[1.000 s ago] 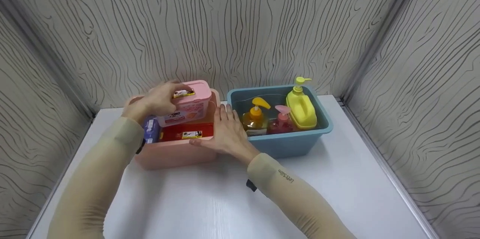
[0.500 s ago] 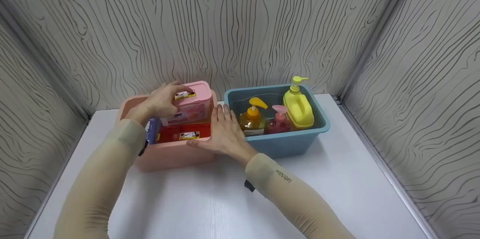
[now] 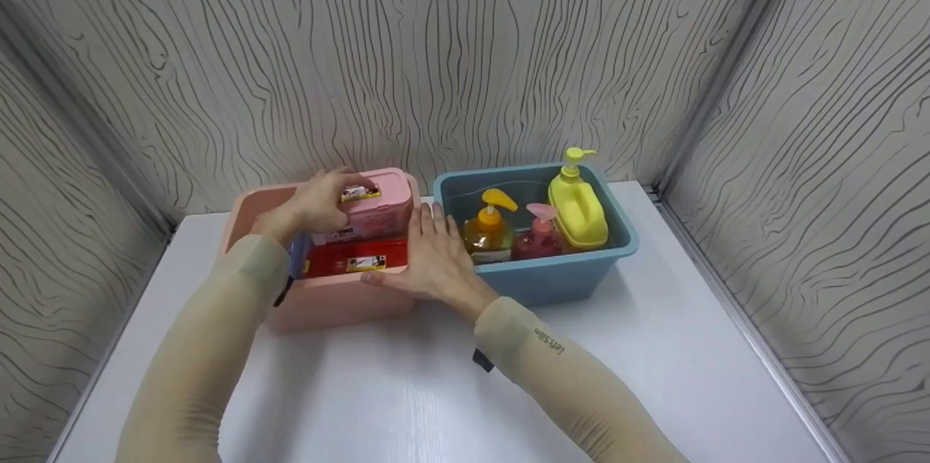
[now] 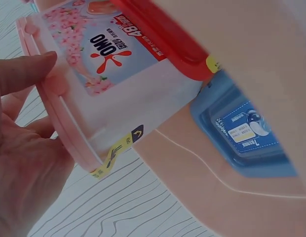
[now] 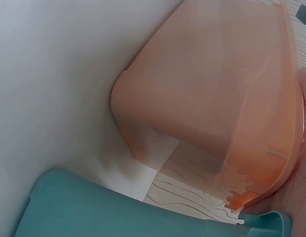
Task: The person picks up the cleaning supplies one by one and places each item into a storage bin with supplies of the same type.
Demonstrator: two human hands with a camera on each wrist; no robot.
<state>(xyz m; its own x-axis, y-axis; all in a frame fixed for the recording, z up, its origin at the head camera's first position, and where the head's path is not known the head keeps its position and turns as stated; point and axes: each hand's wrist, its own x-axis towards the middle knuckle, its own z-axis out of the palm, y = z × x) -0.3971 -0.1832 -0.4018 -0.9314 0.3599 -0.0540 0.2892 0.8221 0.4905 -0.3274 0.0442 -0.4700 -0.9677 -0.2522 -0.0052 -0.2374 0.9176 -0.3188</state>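
My left hand (image 3: 320, 203) grips a pink laundry capsule box (image 3: 392, 190) by its lid. In the left wrist view the box (image 4: 138, 94) shows an OMO label, with my thumb on the lid's edge. It sits partly inside the peach bin (image 3: 338, 307), behind a red box (image 3: 330, 257). A blue container (image 3: 297, 256) lies at the bin's left, half covered by my wrist; the left wrist view shows this blue container (image 4: 242, 133) more fully. My right hand (image 3: 437, 256) rests on the peach bin's right rim, fingers straight and thumb along the front rim.
Beside the peach bin stands a blue bin (image 3: 541, 285) holding an orange-pump bottle (image 3: 488, 234), a pink-pump bottle (image 3: 541, 239) and a yellow pump bottle (image 3: 579, 212). Both bins stand on a white table (image 3: 407, 390), near the wood-patterned back wall (image 3: 465, 49).
My left hand and the pink box have moved down, so the box sits deeper in the peach bin. The right hand stays on the rim. The head view has shifted slightly.
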